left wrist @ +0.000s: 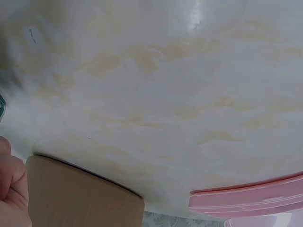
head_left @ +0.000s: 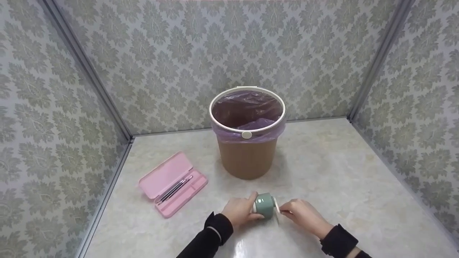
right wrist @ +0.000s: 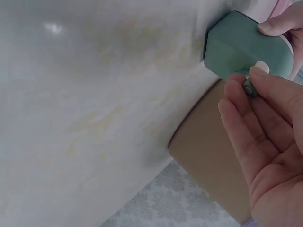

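A green hand-crank pencil sharpener [head_left: 264, 205] is held just above the table in front of the bin. My left hand [head_left: 239, 211] grips its body from the left, thumb on one side and fingers on the other. With fingertips and thumb, my right hand [head_left: 304, 215] pinches the small knob of the white crank handle [head_left: 275, 205]. The right wrist view shows the sharpener's flat green face [right wrist: 236, 42] and the dark green knob [right wrist: 250, 89] between thumb and forefinger. Only part of the left hand [left wrist: 12, 187] appears in the left wrist view.
Behind the hands stands a brown bin [head_left: 247, 161] with a white rim and purple liner. An open pink pencil case [head_left: 168, 172] lies to the left, holding several pencils [head_left: 175, 189]. Patterned walls [head_left: 215, 53] enclose the marbled table [head_left: 340, 161] at the back and sides.
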`<action>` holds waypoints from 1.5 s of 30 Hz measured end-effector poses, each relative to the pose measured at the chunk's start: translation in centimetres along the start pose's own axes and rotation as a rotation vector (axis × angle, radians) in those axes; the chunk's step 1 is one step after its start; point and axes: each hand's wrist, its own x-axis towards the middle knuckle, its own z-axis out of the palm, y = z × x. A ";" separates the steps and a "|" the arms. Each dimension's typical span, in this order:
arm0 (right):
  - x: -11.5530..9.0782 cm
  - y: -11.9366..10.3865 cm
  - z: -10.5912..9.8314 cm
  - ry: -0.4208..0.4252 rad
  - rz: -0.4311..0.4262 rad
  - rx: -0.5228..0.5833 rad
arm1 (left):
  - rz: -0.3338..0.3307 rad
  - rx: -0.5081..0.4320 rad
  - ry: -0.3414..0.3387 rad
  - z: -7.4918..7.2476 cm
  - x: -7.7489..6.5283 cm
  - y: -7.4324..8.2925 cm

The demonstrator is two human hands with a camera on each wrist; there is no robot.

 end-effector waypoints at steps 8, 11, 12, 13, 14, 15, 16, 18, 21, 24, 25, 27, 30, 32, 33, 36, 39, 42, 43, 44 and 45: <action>0.2 -0.1 -0.6 0.045 -0.019 -0.022 | 0.003 0.004 -0.033 -0.1 0.1 -0.2; 0.3 0.0 -0.7 0.064 -0.014 -0.025 | 0.008 0.009 -0.033 0.0 0.2 -0.3; 0.4 0.0 -0.7 0.071 -0.013 -0.028 | 0.011 0.013 -0.033 0.0 0.2 -0.3; 0.4 0.0 -0.7 0.077 -0.014 -0.033 | 0.012 0.015 -0.035 0.0 0.2 -0.3; 0.4 0.1 -0.8 0.083 -0.013 -0.036 | 0.012 0.019 -0.038 0.1 0.2 -0.3; 0.5 0.1 -0.8 0.092 -0.012 -0.041 | 0.015 0.022 -0.043 0.1 0.2 -0.3; 0.5 0.2 -0.8 0.104 -0.009 -0.045 | 0.020 0.024 -0.049 0.0 0.2 -0.3; 0.9 0.3 -1.0 0.131 -0.002 -0.057 | 0.027 0.027 -0.055 0.0 0.3 -0.2; 1.6 0.6 -1.2 0.161 0.011 -0.067 | 0.039 0.024 -0.054 -0.2 0.3 -0.2; 2.5 1.0 -1.3 0.173 0.014 -0.077 | 0.045 0.031 -0.034 -0.3 0.3 -0.2; 2.9 1.2 -1.2 0.172 0.012 -0.082 | 0.045 0.039 -0.025 -0.3 0.3 -0.2; 3.4 1.6 -0.9 0.168 0.007 -0.095 | 0.048 0.058 -0.011 -0.1 0.3 -0.1; 4.5 2.3 -0.2 0.151 0.007 -0.126 | 0.053 0.079 0.001 0.0 0.3 -0.1; 5.2 2.6 0.4 0.126 0.000 -0.137 | 0.052 0.072 -0.001 0.0 0.2 -0.3; 5.5 2.7 0.7 0.116 -0.004 -0.140 | 0.049 0.067 -0.003 -0.1 0.2 -0.4; 5.5 3.2 1.5 0.087 0.001 -0.133 | 0.047 0.058 -0.005 0.1 0.2 -0.2; 5.5 3.4 2.0 0.069 0.030 -0.114 | 0.050 0.062 0.002 0.1 0.2 -0.2; 5.4 3.7 2.4 0.059 0.049 -0.093 | 0.052 0.053 0.006 0.2 0.3 -0.3; 5.3 3.7 2.5 0.058 0.057 -0.087 | 0.052 0.049 0.003 0.2 0.3 -0.3; 5.2 3.8 2.6 0.061 0.058 -0.079 | 0.050 0.041 -0.002 0.2 0.3 -0.3; 5.1 3.8 2.7 0.066 0.062 -0.071 | 0.048 0.036 -0.005 0.3 0.3 -0.3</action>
